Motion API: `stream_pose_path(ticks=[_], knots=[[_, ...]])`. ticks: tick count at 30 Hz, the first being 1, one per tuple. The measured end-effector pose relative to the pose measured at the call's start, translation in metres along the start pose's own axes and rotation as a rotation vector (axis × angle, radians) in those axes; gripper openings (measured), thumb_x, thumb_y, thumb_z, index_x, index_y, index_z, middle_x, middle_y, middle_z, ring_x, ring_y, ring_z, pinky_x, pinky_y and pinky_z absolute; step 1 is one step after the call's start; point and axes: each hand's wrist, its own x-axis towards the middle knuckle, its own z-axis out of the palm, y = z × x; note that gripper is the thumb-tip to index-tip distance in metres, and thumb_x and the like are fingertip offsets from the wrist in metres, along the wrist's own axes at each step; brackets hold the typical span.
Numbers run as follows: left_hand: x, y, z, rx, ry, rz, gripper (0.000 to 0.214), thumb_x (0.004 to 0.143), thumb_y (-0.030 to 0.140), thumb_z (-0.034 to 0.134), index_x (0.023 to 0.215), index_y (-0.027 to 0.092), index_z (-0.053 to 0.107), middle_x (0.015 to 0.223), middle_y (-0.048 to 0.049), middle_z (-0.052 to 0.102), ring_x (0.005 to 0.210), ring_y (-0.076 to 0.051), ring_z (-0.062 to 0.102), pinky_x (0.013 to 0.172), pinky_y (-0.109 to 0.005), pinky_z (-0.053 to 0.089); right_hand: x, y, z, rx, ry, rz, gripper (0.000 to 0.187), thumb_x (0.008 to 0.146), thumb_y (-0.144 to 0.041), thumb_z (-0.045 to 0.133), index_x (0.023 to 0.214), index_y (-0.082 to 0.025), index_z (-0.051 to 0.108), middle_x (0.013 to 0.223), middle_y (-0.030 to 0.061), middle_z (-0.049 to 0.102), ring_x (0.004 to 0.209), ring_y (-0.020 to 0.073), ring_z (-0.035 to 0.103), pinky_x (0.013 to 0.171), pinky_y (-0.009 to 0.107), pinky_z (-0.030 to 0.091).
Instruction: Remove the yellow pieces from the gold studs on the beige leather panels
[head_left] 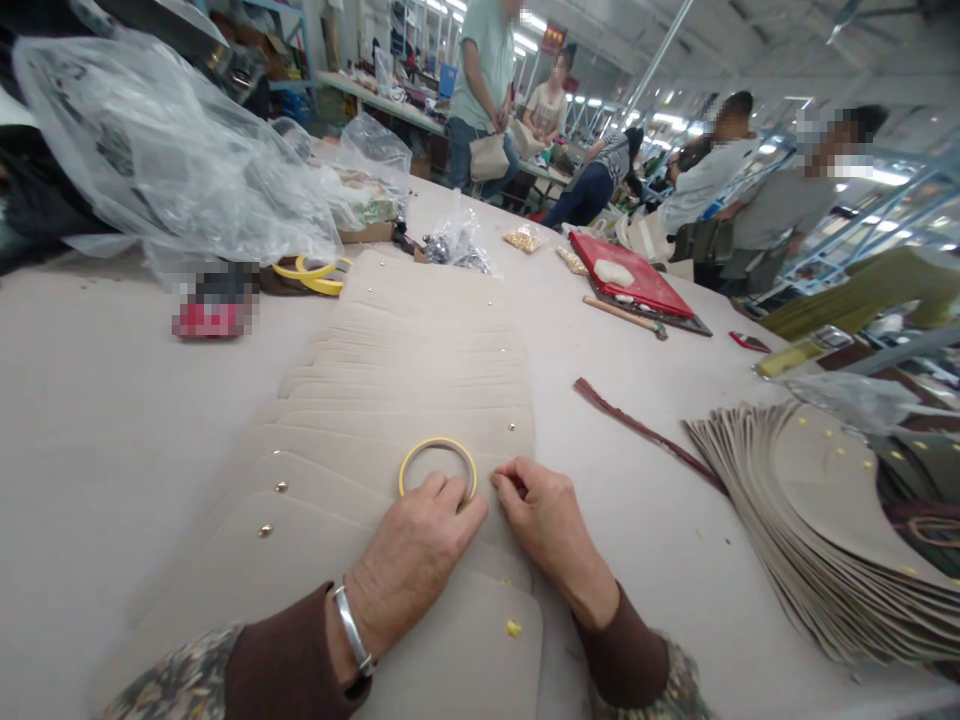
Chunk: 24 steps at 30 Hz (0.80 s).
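My left hand (420, 545) is closed on a narrow roll of yellow tape (438, 442), held above a long stack of overlapping beige panels (420, 390). Just to its right, my right hand (546, 520) has thumb and forefinger pinched together by the panels' right edge; what lies between the fingertips is too small to make out. Gold metal studs (266, 531) show near the panels' left edge. On the nearest panel sits a small yellow piece of tape (513, 628).
A fanned stack of beige pieces (780, 520) lies at the right beside a dark red strip (649, 432). Farther back are a hammer (626, 315), a red pad (634, 275), more yellow tape rolls (311, 275) and a clear plastic bag (180, 160). Several people stand beyond the table.
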Motion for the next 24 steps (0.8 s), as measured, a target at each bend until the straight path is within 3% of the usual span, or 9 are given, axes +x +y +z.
stream_pose_path(ticks=[2,4,8,14,18,24], knots=[[0.000,0.000,0.000,-0.003,-0.008,-0.008,0.011,0.092,0.014,0.046,0.095,0.019,0.056,0.093,-0.0056,0.057,0.085,-0.022,0.052,0.072,-0.036,0.052,0.000,0.002,0.000,-0.017,-0.002,0.024,0.012,0.085,-0.016,0.056,0.089,-0.018,0.067,0.070,0.0032,0.071,0.064,0.0175,0.065,0.065,0.027,0.045],[0.000,0.000,0.000,-0.002,-0.006,-0.014,0.013,0.093,0.013,0.044,0.095,0.019,0.056,0.093,-0.0062,0.057,0.085,-0.023,0.052,0.072,-0.038,0.052,-0.002,0.005,-0.001,0.005,0.025,0.078,0.019,0.084,-0.019,0.060,0.102,-0.016,0.063,0.066,0.0015,0.070,0.058,0.0171,0.063,0.061,0.026,0.045],[0.001,0.000,-0.002,-0.010,-0.011,-0.022,0.016,0.094,0.014,0.041,0.094,0.019,0.056,0.093,-0.0064,0.057,0.086,-0.024,0.053,0.073,-0.039,0.053,-0.010,0.012,-0.004,0.107,0.026,0.112,0.009,0.087,-0.025,0.058,0.086,-0.018,0.065,0.063,-0.0001,0.068,0.055,0.0151,0.062,0.058,0.024,0.046],[0.001,-0.002,0.001,-0.051,0.024,-0.062,0.017,0.093,0.011,0.043,0.101,0.019,0.057,0.106,-0.0077,0.058,0.095,-0.022,0.055,0.080,-0.037,0.054,-0.016,0.009,0.003,-0.058,0.095,-0.097,0.016,0.088,-0.017,0.054,0.083,-0.018,0.070,0.080,0.0052,0.072,0.073,0.0182,0.066,0.071,0.026,0.046],[0.001,-0.010,-0.002,-0.052,0.059,-0.087,0.017,0.093,0.011,0.045,0.102,0.018,0.057,0.115,-0.0094,0.057,0.099,-0.023,0.055,0.083,-0.037,0.054,-0.010,0.004,0.009,-0.138,0.090,-0.063,0.017,0.089,-0.019,0.054,0.079,-0.018,0.067,0.072,0.0034,0.069,0.066,0.0163,0.063,0.066,0.024,0.042],[0.009,-0.021,-0.015,0.055,0.089,-0.192,0.016,0.091,0.010,0.047,0.098,0.018,0.059,0.103,-0.0074,0.063,0.093,-0.025,0.055,0.080,-0.041,0.054,-0.003,-0.002,0.003,-0.148,0.029,-0.045,0.013,0.083,-0.015,0.056,0.077,-0.019,0.067,0.065,0.0001,0.064,0.058,0.0126,0.056,0.060,0.022,0.038]])
